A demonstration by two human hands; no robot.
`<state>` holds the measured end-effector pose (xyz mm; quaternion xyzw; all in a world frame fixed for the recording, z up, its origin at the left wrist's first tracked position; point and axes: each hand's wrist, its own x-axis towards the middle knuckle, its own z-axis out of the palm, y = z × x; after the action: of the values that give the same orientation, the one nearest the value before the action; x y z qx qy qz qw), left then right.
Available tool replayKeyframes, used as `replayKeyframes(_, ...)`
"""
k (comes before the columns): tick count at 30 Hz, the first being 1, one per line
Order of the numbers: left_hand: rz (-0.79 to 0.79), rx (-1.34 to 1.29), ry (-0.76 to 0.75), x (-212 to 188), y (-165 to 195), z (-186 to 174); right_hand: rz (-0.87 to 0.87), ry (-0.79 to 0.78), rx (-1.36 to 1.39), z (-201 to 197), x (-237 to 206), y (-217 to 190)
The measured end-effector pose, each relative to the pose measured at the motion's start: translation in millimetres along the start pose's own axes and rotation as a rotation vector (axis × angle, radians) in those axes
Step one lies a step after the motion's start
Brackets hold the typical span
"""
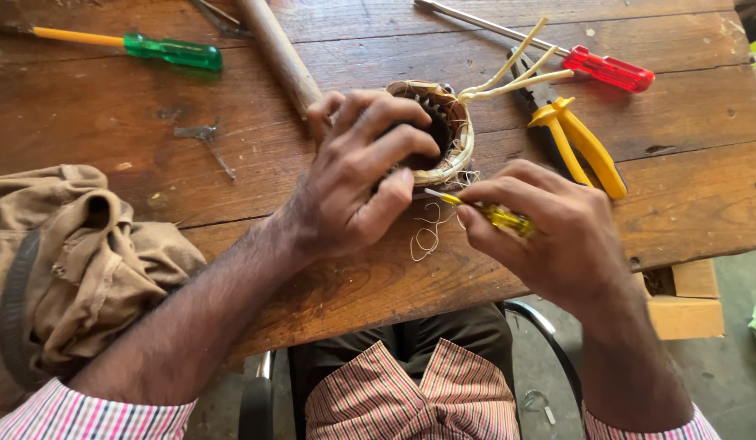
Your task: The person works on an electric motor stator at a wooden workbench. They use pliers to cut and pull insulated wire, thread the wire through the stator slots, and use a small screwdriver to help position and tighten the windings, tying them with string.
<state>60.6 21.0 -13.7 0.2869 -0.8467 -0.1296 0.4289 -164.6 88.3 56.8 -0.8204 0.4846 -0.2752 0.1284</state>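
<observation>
- landmark: motor stator (447, 130), a ring of cream-wrapped winding on the wooden workbench (687, 204); toothed iron core shows in its bore.
- left hand (353, 183) lies over the stator's near-left side, fingers curled and clamped on the rim, thumb pressed to the near edge.
- right hand (549, 236), just near-right of the stator, fingers closed round a small yellow-handled screwdriver (492, 213); its tip touches the stator's near edge.
- cream sleeved leads (516, 73) fan out from the far-right of the stator.
- loose thread (431, 232) lies just below the stator (looks like cut lacing).
- progress, as judged: most binding looks intact; only a little thread is freed, much remains.
- right of stator: yellow-handled pliers (586, 147); beyond them a red-handled screwdriver (610, 69).
- far left of stator: green-handled screwdriver (170, 51); nearer, a crumpled tan cloth (76, 261).
</observation>
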Motion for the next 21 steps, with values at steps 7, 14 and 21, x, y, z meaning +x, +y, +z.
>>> replayKeyframes(7,-0.011,0.042,0.014,-1.4,5.9,1.4,0.059,0.099,-0.147,-6.7,-14.8,-4.7)
replayKeyframes(14,-0.043,0.031,0.006,-1.4,8.5,0.1,0.034,0.135,-0.241,-5.9,-17.5,-8.1)
replayKeyframes(21,-0.043,0.058,0.003,-2.9,8.0,1.3,0.015,0.141,-0.25,-3.0,-19.7,-4.0)
